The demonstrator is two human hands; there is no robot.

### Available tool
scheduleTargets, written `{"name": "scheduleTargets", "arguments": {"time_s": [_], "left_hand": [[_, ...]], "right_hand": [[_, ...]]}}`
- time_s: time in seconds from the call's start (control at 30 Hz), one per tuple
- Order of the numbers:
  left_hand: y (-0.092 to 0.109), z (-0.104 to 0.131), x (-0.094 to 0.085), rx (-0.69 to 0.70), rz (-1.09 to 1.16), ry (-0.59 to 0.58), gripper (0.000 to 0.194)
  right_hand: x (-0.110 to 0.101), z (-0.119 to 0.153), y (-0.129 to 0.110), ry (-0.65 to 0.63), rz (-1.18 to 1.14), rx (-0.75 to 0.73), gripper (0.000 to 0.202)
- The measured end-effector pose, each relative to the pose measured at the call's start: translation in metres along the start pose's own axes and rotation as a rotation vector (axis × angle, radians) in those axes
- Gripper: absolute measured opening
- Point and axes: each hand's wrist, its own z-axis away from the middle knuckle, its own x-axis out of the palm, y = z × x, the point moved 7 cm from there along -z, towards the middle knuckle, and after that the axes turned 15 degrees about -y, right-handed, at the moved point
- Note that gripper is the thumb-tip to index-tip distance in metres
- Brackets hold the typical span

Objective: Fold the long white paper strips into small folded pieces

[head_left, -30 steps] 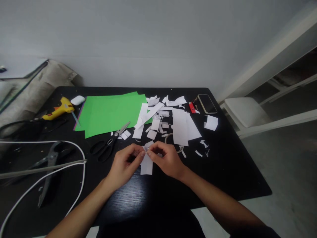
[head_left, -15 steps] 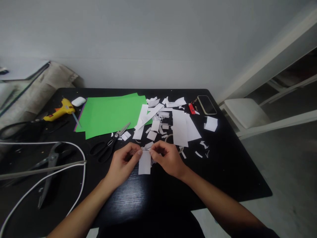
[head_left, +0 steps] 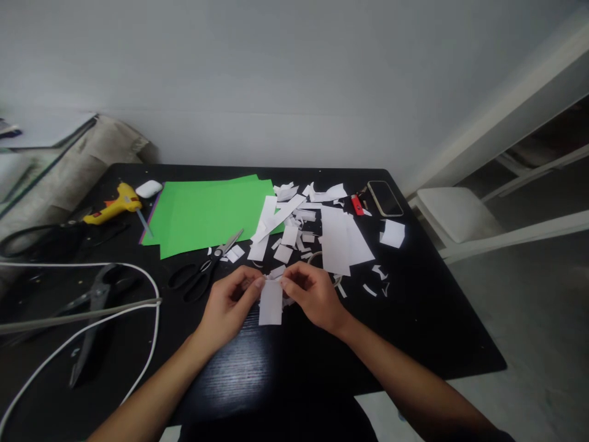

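A small white piece of paper hangs between my hands over the black table. My left hand pinches its top left corner between thumb and fingertips. At the top right corner, my right hand grips it the same way. Small paper scraps lie just behind the held piece, partly hidden by it and by my fingers. Beyond my left hand are scissors with black handles, blades slightly apart. White paper strips and cut squares are piled ahead of my hands.
Green sheets lie at the back, beside a yellow glue gun. Large shears and a looped white cable are on the left. To the right are white sheets, a red lighter and a phone.
The view has shifted very slightly. Both hands keep their pinch on the paper piece, which stays in nearly the same place.
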Motion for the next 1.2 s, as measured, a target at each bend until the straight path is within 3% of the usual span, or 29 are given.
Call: {"name": "scheduleTargets", "arguments": {"time_s": [0.33,0.47,0.7,1.2], "left_hand": [[-0.003,-0.001,-0.001,-0.011,0.004,0.001,0.022],[-0.003,0.000,-0.002,0.003,0.048,0.002,0.016],[0.010,-0.002,0.002,0.111,0.122,-0.057,0.027],[0.008,0.000,0.003,0.109,0.107,-0.088,0.024]], "right_hand": [[0.002,0.000,0.001,-0.003,-0.053,0.026,0.014],[0.001,-0.002,0.002,0.007,-0.146,0.065,0.016],[0.002,-0.003,0.010,0.002,-0.318,0.170,0.019],[0.008,-0.004,0.018,-0.013,-0.580,0.239,0.025]]}}
